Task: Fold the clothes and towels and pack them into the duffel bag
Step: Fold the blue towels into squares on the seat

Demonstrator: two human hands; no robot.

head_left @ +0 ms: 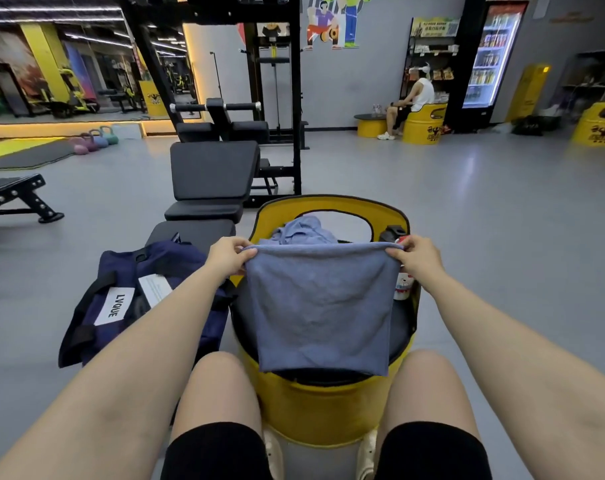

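A blue-grey towel [320,306] hangs doubled over in front of me, above a yellow barrel seat [323,410]. My left hand [229,254] pinches its top left corner and my right hand [417,258] pinches its top right corner. Behind the towel, a crumpled blue-grey garment [302,230] lies on the seat against the yellow backrest. The navy duffel bag [127,299], with a white label reading LVQUE, lies on the floor to the left, partly hidden by my left forearm.
A small white and red bottle [403,289] stands on the seat by my right wrist. Black gym benches [211,174] and a rack stand ahead to the left. A person sits on another yellow barrel [424,124] far back on the right. Grey floor spreads to the right.
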